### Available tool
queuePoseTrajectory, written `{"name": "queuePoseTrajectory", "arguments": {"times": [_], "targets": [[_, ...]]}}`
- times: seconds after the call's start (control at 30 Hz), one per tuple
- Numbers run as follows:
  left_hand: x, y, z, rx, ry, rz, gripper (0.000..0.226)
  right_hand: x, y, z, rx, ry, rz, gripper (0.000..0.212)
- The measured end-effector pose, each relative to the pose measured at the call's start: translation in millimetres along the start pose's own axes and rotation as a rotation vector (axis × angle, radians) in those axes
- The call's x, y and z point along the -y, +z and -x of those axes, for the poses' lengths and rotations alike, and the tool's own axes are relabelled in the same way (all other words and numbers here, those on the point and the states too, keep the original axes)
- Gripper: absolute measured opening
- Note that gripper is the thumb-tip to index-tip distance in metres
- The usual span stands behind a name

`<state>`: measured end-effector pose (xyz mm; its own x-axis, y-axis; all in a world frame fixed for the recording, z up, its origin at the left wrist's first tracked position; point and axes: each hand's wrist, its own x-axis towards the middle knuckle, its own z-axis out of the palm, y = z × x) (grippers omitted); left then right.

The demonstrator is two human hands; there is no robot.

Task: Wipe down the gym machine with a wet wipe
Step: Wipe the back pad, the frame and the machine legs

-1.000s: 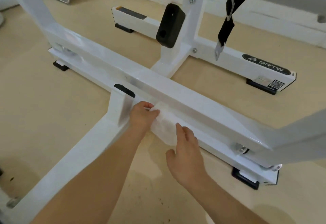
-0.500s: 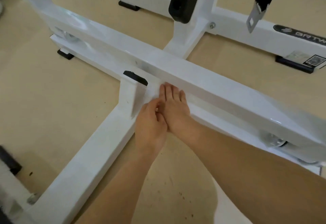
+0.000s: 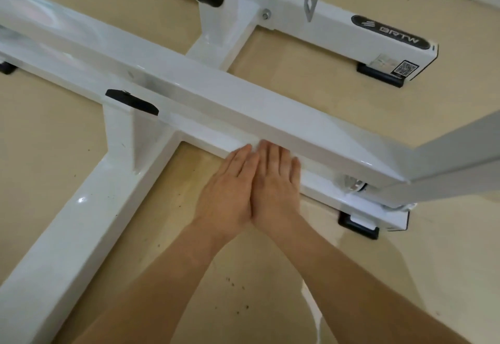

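On the left, the long white leg [image 3: 67,224] of the gym machine [image 3: 189,83] is lying on the tan, speckled floor [image 3: 48,132]. A black cap [image 3: 132,101] is sitting on its short post. The frame is looking heavy, hard and shiny, so I think it is not going to budge, but it may be getting slippery where wet.

Your left grip [image 3: 227,194] is pressing flat on the low bar [image 3: 208,140], fingers straight and curled round nothing. Your right grip [image 3: 276,186] is touching it and pressing flat the same way.

The wet wipe is hiding, probably under your palms. It is likely soft, thin and light, so press flat to slide it.

On the right, a black foot [image 3: 357,224] is propping up the bar end.
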<state>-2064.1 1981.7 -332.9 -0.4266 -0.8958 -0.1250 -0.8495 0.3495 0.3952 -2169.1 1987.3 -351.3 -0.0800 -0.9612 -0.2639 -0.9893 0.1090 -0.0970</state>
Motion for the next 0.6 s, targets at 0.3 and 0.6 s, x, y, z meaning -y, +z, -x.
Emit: {"name": "queuePoseTrajectory", "arguments": {"times": [0.3,0.6], "targets": [[-3,8,5,0.117,0.318,-0.238,0.07,-36,13,32,-0.105,-0.2,-0.032,0.071],[5,39,4,-0.038,0.121,-0.168,0.076,-30,-2,19,-0.034,-0.315,0.02,0.076]]}}
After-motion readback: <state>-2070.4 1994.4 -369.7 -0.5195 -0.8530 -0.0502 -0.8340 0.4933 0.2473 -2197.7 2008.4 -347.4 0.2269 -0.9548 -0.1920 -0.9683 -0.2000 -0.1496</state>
